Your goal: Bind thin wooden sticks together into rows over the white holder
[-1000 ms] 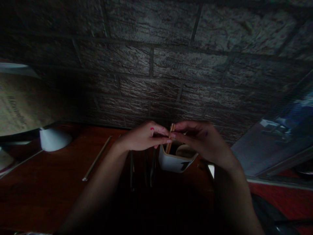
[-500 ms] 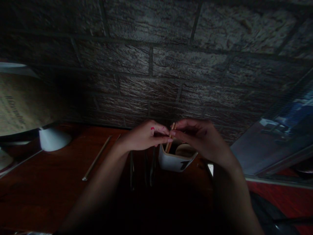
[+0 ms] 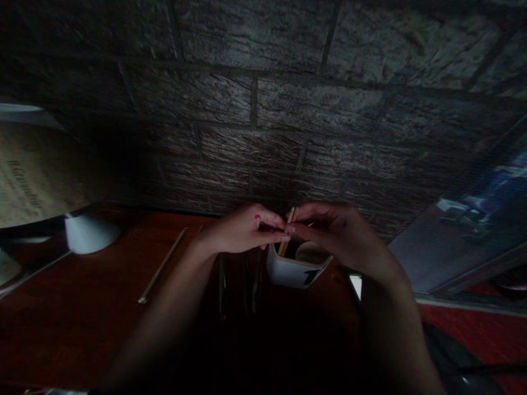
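My left hand (image 3: 242, 230) and my right hand (image 3: 335, 233) meet over a small white square holder (image 3: 294, 269) on a dark red-brown table (image 3: 82, 323). Both pinch the tops of thin wooden sticks (image 3: 286, 237) that stand slanted in the holder. The fingertips of the two hands touch around the sticks. The scene is dim, and the lower ends of the sticks are hidden inside the holder.
A long thin stick (image 3: 161, 267) lies on the table to the left. Dark cutlery-like pieces (image 3: 241, 285) lie just left of the holder. A white base (image 3: 88, 233) stands at far left. A dark brick wall (image 3: 263, 109) rises right behind.
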`<state>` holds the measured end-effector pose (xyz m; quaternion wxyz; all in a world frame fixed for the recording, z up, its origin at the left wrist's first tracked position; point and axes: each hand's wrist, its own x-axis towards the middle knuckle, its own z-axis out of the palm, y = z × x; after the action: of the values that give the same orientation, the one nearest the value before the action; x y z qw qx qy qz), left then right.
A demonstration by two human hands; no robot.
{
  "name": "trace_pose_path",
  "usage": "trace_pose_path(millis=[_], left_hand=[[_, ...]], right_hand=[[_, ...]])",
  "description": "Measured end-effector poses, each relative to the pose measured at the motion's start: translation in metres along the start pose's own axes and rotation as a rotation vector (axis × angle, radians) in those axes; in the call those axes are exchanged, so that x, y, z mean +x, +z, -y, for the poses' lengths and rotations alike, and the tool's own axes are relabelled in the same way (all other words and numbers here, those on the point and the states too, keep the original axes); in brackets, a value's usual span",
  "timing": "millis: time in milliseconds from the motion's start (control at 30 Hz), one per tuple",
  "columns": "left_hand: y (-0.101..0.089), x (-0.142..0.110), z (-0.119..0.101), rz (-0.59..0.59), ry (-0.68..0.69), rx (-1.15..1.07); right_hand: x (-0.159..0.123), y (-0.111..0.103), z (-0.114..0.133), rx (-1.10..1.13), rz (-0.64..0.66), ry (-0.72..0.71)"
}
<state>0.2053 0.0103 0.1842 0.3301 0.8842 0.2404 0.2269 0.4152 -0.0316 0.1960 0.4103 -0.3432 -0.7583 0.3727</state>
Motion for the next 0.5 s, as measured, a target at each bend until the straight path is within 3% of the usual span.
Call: trace_pose_path(millis=[500], left_hand=[[0.0014,0.0019,0.0006,0.038,-0.011,0.000]], right_hand=[[0.0011,-0.0009,-0.0024,0.020,0.037,0.004]])
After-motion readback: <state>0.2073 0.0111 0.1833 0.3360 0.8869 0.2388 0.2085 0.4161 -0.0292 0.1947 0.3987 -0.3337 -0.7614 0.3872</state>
